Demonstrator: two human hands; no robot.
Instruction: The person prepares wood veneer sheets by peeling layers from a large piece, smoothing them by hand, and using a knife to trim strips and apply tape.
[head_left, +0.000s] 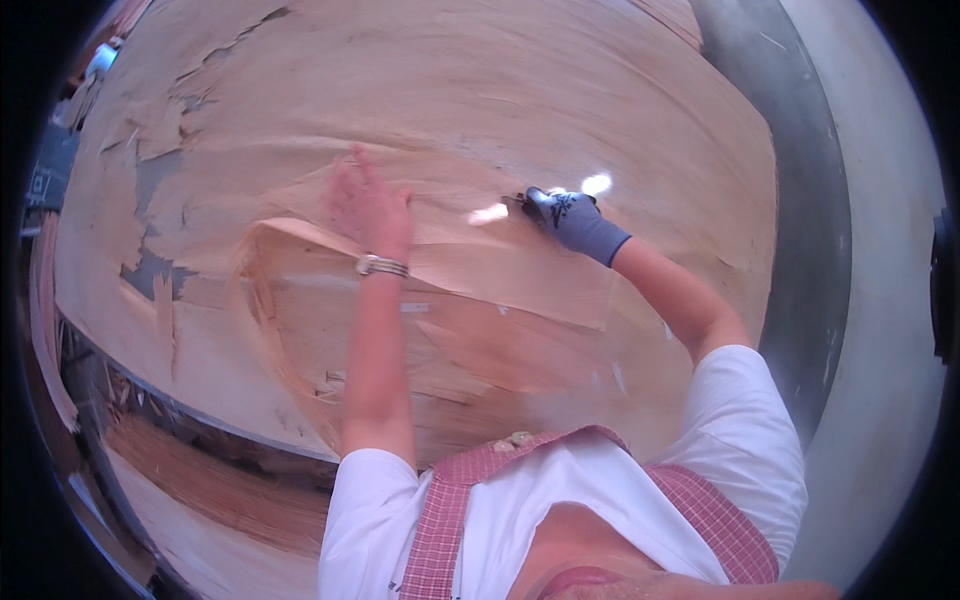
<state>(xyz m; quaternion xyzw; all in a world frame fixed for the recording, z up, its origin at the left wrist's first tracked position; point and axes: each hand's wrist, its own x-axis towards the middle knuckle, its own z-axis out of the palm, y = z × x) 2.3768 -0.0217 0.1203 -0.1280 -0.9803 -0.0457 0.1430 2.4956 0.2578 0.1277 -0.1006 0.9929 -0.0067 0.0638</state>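
Thin sheets of wood veneer (465, 97) with torn edges lie spread in front of me. My left hand (369, 206), bare with a wristwatch (382, 265) at the wrist, is over the veneer, its fingers extended and blurred. Below it a loose veneer strip (292, 229) curls up and bends round towards me. To the right, my right hand (566, 217) wears a grey-blue glove with dark fingertips. Its fingers are closed on a small dark tool (516, 199), whose tip is at the veneer surface; its kind is too small to tell.
Broken veneer with holes (154, 270) lies at the left. Past the table's lower left edge (225, 429) are stacked veneer sheets (210, 487) and scraps. A dark grey strip of floor (806, 225) runs along the right side. Bright light spots fall near my right hand.
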